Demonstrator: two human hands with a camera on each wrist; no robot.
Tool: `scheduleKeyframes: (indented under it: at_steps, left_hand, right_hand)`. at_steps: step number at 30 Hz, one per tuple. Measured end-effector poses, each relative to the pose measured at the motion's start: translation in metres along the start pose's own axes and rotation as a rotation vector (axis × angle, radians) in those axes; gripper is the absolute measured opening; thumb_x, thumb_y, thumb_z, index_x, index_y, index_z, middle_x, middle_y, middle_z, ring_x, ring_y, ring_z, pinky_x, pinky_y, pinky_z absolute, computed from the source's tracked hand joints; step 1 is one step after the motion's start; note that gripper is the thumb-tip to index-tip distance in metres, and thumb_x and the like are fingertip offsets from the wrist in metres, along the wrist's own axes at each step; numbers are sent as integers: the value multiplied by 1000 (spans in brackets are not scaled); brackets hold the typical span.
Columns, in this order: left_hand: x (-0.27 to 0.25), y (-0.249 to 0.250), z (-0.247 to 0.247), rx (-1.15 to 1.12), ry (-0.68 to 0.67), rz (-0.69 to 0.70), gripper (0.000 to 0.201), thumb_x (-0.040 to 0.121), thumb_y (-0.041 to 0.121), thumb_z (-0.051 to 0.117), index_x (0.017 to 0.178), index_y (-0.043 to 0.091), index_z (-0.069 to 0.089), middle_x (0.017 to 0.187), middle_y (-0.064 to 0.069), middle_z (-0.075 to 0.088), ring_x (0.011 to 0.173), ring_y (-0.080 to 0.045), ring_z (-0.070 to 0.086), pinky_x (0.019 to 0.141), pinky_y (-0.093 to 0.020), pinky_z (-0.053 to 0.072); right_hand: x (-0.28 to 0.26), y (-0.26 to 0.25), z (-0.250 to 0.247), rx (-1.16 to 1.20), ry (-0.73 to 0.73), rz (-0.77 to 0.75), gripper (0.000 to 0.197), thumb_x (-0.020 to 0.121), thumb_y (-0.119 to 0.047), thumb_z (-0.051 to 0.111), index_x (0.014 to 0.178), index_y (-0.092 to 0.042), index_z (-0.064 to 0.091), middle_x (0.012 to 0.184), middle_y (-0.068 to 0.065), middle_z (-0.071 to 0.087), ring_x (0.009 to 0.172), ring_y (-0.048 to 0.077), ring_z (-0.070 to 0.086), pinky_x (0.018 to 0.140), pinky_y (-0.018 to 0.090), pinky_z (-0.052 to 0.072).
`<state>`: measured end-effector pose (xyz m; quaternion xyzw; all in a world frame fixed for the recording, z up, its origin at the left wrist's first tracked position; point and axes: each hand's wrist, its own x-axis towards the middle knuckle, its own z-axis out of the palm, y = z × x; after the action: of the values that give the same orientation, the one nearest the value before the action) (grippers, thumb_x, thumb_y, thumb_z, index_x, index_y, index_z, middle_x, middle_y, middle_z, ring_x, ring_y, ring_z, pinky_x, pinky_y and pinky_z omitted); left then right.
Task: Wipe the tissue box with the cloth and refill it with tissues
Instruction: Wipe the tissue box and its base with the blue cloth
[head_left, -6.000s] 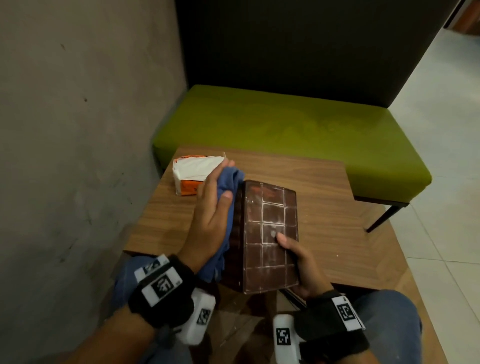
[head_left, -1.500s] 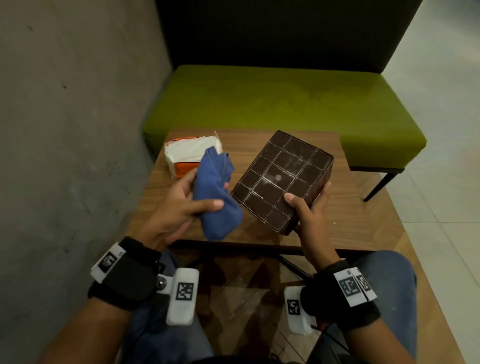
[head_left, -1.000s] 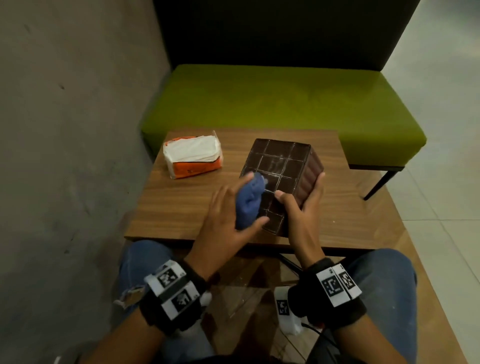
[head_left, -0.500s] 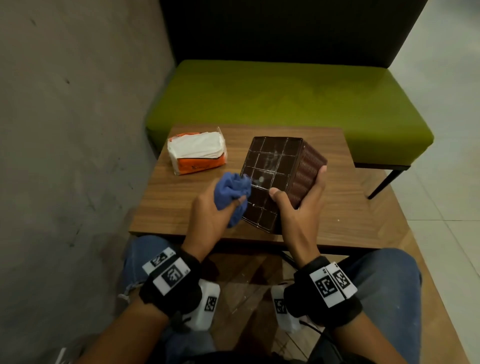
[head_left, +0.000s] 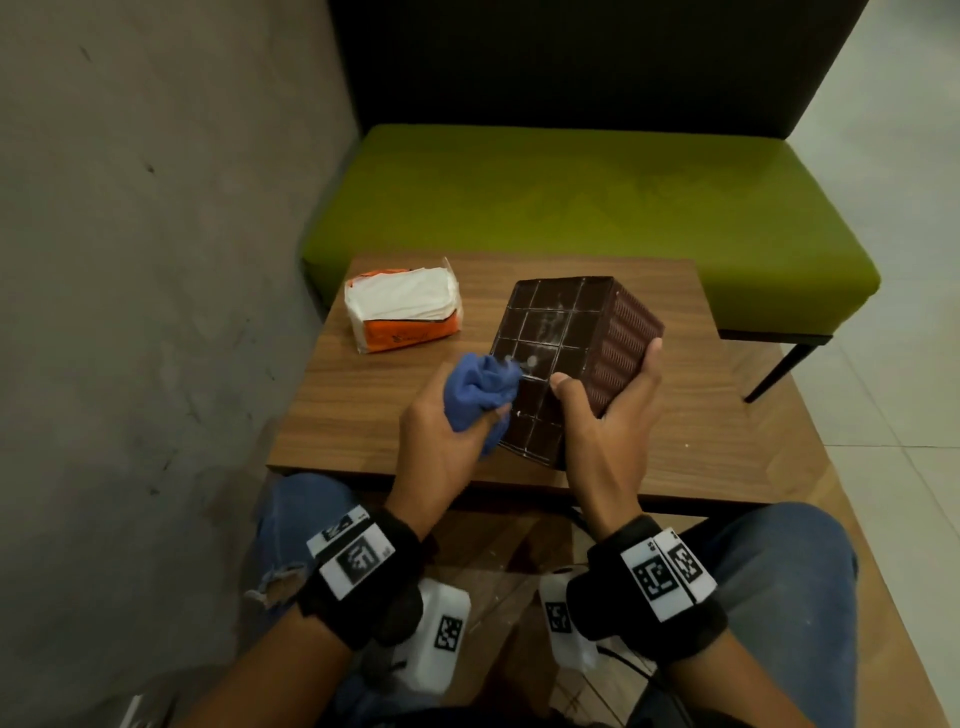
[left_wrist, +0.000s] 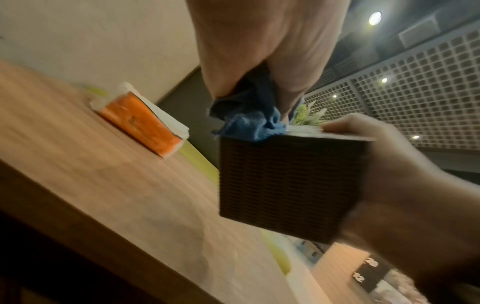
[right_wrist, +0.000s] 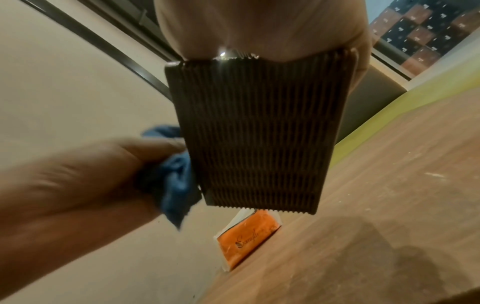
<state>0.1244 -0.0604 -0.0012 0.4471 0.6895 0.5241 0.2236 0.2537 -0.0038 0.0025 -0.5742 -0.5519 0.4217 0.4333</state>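
Note:
A dark brown tissue box with a gridded face and ribbed sides is held tilted above the wooden table. My right hand grips its near right corner, thumb on the gridded face, fingers on the ribbed side. My left hand grips a bunched blue cloth and presses it on the left edge of the gridded face; the cloth meets the box at its top edge. An orange and white tissue pack lies at the table's far left.
A green bench with a dark backrest stands behind the table. A grey wall runs along the left. My knees in blue jeans sit under the table's near edge. Tiled floor lies to the right.
The left hand with the cloth has slid along the left part of the gridded face. The box has stayed tilted in the right hand, turned slightly.

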Motion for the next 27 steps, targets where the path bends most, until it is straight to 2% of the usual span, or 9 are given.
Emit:
scheduleKeyframes:
  at_steps: [3, 7, 11, 14, 17, 19, 24, 26, 27]
  left_hand:
    - [-4, 3, -4, 88, -80, 18, 42, 75, 20, 75, 112, 11, 59, 95, 14, 58, 84, 6, 53, 74, -2, 41]
    - [17, -3, -22, 152, -88, -87, 42, 75, 16, 76, 112, 6, 61, 102, -2, 64, 92, -7, 54, 80, -20, 41]
    - [7, 3, -19, 21, -318, -139, 18, 74, 4, 75, 87, 15, 67, 87, 8, 66, 76, 6, 62, 73, -17, 48]
    - [16, 3, -25, 60, -283, -161, 18, 76, 6, 73, 90, 14, 64, 85, 10, 62, 72, 4, 60, 70, -11, 46]
    - [16, 8, -26, -9, -315, -167, 14, 81, -10, 62, 83, 4, 59, 75, 1, 58, 60, 9, 59, 60, -6, 44]
    - [4, 2, -22, 11, -338, -154, 18, 79, -8, 66, 82, 9, 61, 76, 4, 61, 64, 10, 61, 61, -6, 45]
    - [8, 0, -12, -88, -234, -228, 21, 86, -2, 60, 73, 12, 53, 69, -1, 53, 54, 5, 56, 57, -10, 44]
    - [16, 4, -8, -60, -99, -150, 9, 82, 5, 68, 84, 8, 60, 78, -2, 59, 64, 6, 59, 61, -7, 45]
    - [21, 7, -8, -34, -33, -97, 17, 79, 7, 72, 94, 7, 63, 85, 1, 63, 70, 10, 59, 66, -6, 46]
  right_hand:
    - [1, 2, -1, 12, -8, -27, 104, 68, -53, 59, 153, -33, 3, 120, -11, 25, 104, 4, 32, 88, 29, 31]
    - [-5, 6, -1, 8, 9, -47, 106, 66, -55, 62, 152, -35, 4, 121, -10, 27, 108, 7, 35, 91, 31, 34]
    - [-2, 7, -3, -11, 33, -63, 105, 66, -56, 60, 153, -34, 6, 118, -9, 27, 104, 6, 34, 88, 29, 31]
    - [-5, 9, -2, -13, 14, -118, 108, 62, -62, 58, 152, -36, 4, 119, -12, 27, 105, 3, 33, 89, 29, 32]
    - [-3, 7, -2, -19, 33, -126, 109, 60, -65, 55, 152, -35, 5, 120, -11, 28, 105, 3, 34, 89, 29, 32]
    - [2, 7, -4, 24, 49, -92, 109, 59, -65, 54, 152, -34, 7, 121, -11, 29, 105, 3, 35, 91, 28, 31]
    - [4, 11, -5, 33, -14, -95, 110, 60, -65, 55, 153, -34, 4, 125, -10, 28, 109, 6, 36, 96, 31, 35]
    - [0, 12, -5, 38, -44, -99, 109, 61, -64, 57, 152, -36, 5, 129, -9, 30, 115, 9, 39, 101, 37, 40]
    - [0, 13, -5, 59, -57, -92, 107, 62, -64, 58, 152, -37, 6, 133, -9, 31, 119, 10, 41, 104, 43, 41]
